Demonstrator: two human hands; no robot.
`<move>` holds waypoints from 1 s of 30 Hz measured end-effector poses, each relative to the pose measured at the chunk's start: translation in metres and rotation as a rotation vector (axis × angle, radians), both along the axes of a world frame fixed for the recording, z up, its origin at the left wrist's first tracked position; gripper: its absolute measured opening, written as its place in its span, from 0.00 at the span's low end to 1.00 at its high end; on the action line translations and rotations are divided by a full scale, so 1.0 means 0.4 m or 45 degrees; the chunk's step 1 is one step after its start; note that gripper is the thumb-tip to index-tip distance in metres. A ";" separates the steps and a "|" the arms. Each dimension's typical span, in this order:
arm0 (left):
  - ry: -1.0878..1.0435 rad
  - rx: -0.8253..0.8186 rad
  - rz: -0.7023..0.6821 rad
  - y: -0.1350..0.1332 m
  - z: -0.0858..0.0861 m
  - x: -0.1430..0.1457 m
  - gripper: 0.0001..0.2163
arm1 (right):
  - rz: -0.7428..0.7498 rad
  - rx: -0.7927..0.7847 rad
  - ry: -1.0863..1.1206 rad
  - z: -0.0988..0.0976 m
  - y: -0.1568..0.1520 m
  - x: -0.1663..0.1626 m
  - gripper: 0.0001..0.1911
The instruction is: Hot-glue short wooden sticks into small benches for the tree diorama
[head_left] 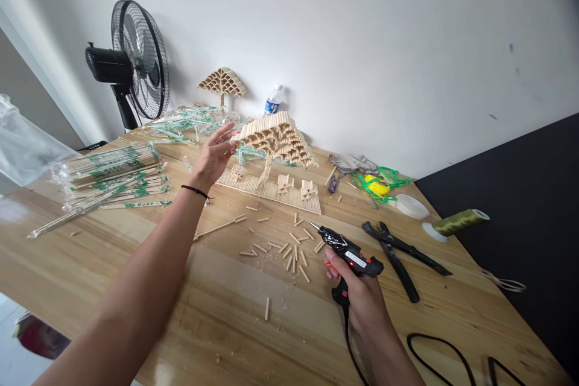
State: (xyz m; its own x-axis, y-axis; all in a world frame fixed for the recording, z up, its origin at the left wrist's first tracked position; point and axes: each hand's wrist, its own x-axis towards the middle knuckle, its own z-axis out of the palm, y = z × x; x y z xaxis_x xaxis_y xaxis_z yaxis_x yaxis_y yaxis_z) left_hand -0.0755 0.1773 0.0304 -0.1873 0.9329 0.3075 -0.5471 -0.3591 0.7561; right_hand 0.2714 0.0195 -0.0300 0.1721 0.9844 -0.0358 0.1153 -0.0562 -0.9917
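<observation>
Head view: gripping black plastic glue gun in right hand, nearer than tan, wooden-stick tree with broad, honeycombed canopy, standing on pale ribbed base; holding half-spread left hand at canopy's left edge, cannot tell if pinching.

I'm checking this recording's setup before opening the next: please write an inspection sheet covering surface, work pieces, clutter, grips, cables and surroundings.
Surface: wooden table, scattered with crumbs and short stick pieces.
Work pieces: tree-shaped stick model rising from a stick base; glue gun, small red light showing.
Clutter: wrapped sticks at left, plastic wrappers behind; glove, thread spool and black scissor-like tool at right.
Left grip: at the model's left edge; firmness of hold unclear.
Right grip: closed around the glue gun's handle.
Cables: black cord hanging from the glue gun; another stretch curving at lower right; plug: nothing seen.
Surroundings: black fan, white wall, dark panel; co-workers: nothing seen.
</observation>
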 end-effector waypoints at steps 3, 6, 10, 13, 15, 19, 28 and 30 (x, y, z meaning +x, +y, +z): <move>0.009 0.042 0.004 0.007 -0.006 0.002 0.20 | -0.012 -0.018 -0.004 -0.003 0.001 0.002 0.27; -0.001 0.063 0.023 0.012 -0.010 0.001 0.20 | -0.019 -0.011 0.004 -0.004 0.001 0.002 0.26; -0.011 0.071 0.019 0.013 -0.014 0.000 0.20 | -0.011 -0.014 0.002 -0.003 0.001 0.003 0.26; 0.002 0.068 0.028 0.014 -0.016 0.000 0.19 | -0.021 -0.025 -0.013 -0.003 0.000 0.003 0.26; 0.004 0.073 0.030 0.016 -0.017 -0.001 0.18 | -0.020 -0.026 -0.013 -0.002 -0.001 0.003 0.26; 0.005 0.081 0.037 0.018 -0.019 -0.002 0.17 | 0.003 -0.017 -0.003 -0.001 -0.001 0.003 0.26; 0.038 0.082 0.048 0.018 -0.018 -0.004 0.16 | 0.006 -0.011 0.005 -0.005 0.001 0.005 0.25; 0.040 0.083 0.052 0.019 -0.019 -0.004 0.16 | 0.006 0.000 0.009 -0.003 0.000 0.003 0.25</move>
